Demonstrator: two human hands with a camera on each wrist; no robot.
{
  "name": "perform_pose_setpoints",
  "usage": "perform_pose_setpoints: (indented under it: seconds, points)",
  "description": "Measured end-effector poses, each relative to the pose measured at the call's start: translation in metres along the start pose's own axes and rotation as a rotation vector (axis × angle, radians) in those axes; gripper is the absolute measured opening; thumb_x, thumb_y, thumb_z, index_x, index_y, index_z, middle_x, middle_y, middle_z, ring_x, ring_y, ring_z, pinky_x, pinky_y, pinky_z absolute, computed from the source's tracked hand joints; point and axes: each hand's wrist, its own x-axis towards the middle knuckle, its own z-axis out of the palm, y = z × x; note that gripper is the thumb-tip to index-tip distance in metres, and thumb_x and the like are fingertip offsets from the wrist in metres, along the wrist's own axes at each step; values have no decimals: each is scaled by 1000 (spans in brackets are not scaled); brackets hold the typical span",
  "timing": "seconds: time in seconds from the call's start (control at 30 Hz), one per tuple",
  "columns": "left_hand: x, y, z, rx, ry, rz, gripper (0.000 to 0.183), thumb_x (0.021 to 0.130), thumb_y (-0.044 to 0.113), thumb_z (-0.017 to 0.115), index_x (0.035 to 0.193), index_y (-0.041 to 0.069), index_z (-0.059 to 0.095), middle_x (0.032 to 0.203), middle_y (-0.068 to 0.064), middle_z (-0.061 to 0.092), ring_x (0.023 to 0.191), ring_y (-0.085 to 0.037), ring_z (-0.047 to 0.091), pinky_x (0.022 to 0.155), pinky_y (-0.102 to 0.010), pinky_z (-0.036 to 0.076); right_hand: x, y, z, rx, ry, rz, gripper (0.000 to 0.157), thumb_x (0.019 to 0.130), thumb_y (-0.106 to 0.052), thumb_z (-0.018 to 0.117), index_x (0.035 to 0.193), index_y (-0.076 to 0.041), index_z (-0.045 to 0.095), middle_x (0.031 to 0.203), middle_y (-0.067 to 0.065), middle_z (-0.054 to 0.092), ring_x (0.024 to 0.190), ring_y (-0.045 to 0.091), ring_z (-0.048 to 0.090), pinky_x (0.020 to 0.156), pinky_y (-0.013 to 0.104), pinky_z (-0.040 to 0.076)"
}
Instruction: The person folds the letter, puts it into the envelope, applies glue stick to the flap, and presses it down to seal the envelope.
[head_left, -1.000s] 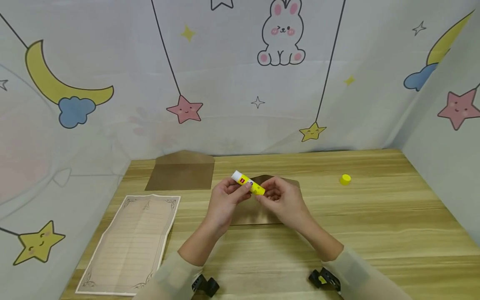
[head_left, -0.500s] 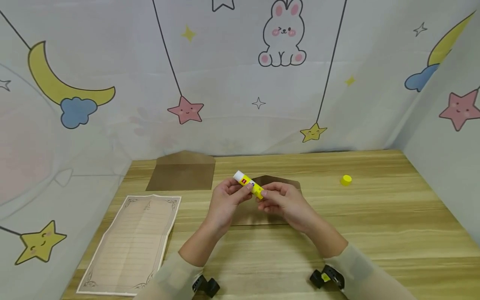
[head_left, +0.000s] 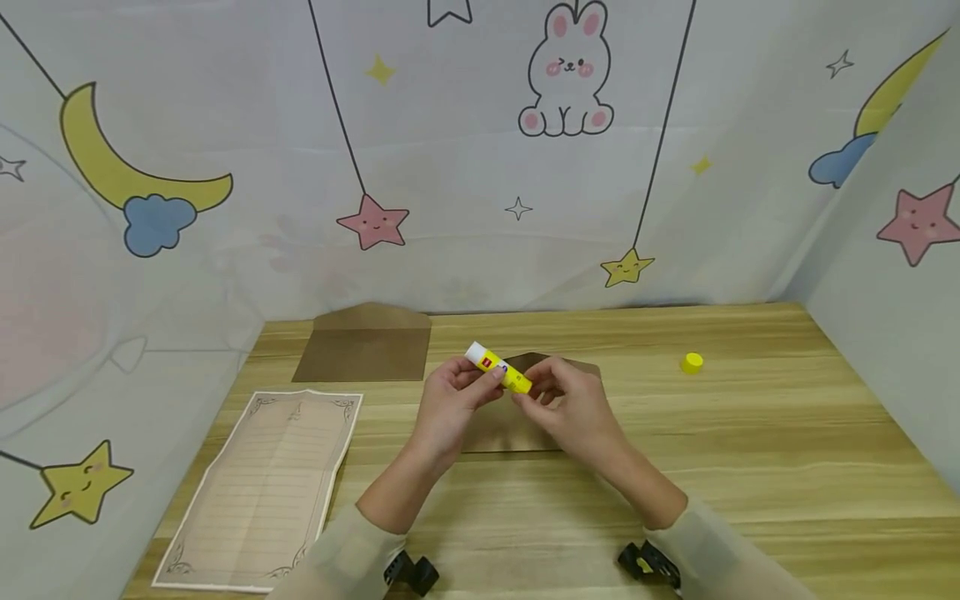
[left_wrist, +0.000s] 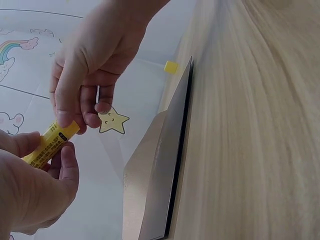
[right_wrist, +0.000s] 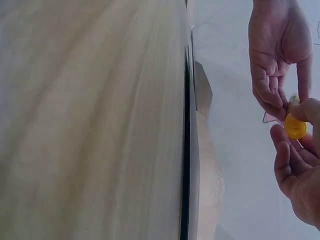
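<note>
A yellow glue stick [head_left: 495, 365] with a white upper end is held slanting over the table, white end up and to the left. My left hand [head_left: 444, 417] grips its barrel between thumb and fingers. At the lower yellow end, my right hand [head_left: 581, 412] pinches the base with thumb and fingertips; the right wrist view shows the round yellow base [right_wrist: 295, 127] at that thumb. Beneath both hands lies a brown envelope [head_left: 502, 432], flap spread away from me and partly hidden by them. The yellow cap [head_left: 692, 363] stands apart on the right of the table.
A second brown envelope [head_left: 362, 357] lies at the back left. In front of it is a lined letter sheet [head_left: 262, 492] with an ornate border and fold creases. A patterned cloth [head_left: 465, 167] hangs behind the wooden table [head_left: 750, 467].
The right hand has shifted its fingers on the base of the glue stick, rolling forward and then back. The left hand keeps its grip, and the stick's tilt changes slightly.
</note>
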Motion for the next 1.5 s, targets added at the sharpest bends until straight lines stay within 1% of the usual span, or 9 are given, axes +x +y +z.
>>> perform_pose_setpoints:
  seconds: [0.23,0.37,0.47,0.67,0.77,0.93,1.23,1.33,1.5]
  points:
    - [-2,1,1,3,-22,1,33,99,8,77,124,-7,61,114,-18,71,101,-23,72,91,-34,61,6,9,-6,615,-158,490,22,102,-11,73,115,4,66,100,21,74,81,23,74,81,42,64]
    - [-2,-1,0,6,-32,0,33,99,8,77,124,-7,61,114,-18,71,101,-23,72,92,-35,61,6,9,-8,774,-189,664,25,106,-15,68,120,5,62,103,13,74,83,18,74,82,34,62]
    - [-2,-1,0,2,-28,4,33,99,8,76,124,-7,61,114,-18,70,101,-23,72,92,-35,61,4,5,-8,623,-181,537,28,102,-14,73,123,2,63,107,14,74,89,19,74,82,35,62]
    - [-1,-1,-1,-8,-6,13,31,100,8,76,123,-7,62,114,-18,71,100,-22,72,90,-33,61,0,-6,-1,-31,-43,40,33,91,-10,86,117,-6,66,103,3,73,86,14,71,74,34,63]
    - [-1,0,0,-9,-4,11,31,99,8,76,122,-7,62,113,-17,71,100,-22,72,90,-34,61,-1,-7,2,-147,20,-64,32,87,-6,88,111,-7,67,96,0,74,80,11,69,72,34,63]
    - [-2,1,0,-14,-16,6,31,100,8,76,123,-7,62,113,-18,71,100,-23,72,90,-34,61,-1,-5,1,36,-8,28,25,91,-4,85,110,-5,68,93,4,75,79,18,72,71,40,63]
    - [-2,1,0,-16,-34,6,32,99,7,76,123,-7,61,112,-16,70,100,-22,71,91,-34,61,6,3,-8,731,-199,612,30,107,-16,66,124,8,60,105,17,75,84,19,73,83,34,62]
    - [-2,1,0,-18,-27,8,31,99,7,76,123,-6,60,112,-16,70,100,-22,71,91,-33,61,5,0,-8,641,-200,562,33,106,-18,68,128,6,60,108,17,75,87,19,74,82,32,62]
    - [-2,2,0,-21,-9,15,31,100,7,75,123,-7,60,113,-17,70,101,-22,71,90,-33,61,1,-8,-2,148,-89,244,37,95,-17,83,123,-4,63,106,9,74,90,19,72,76,31,62]
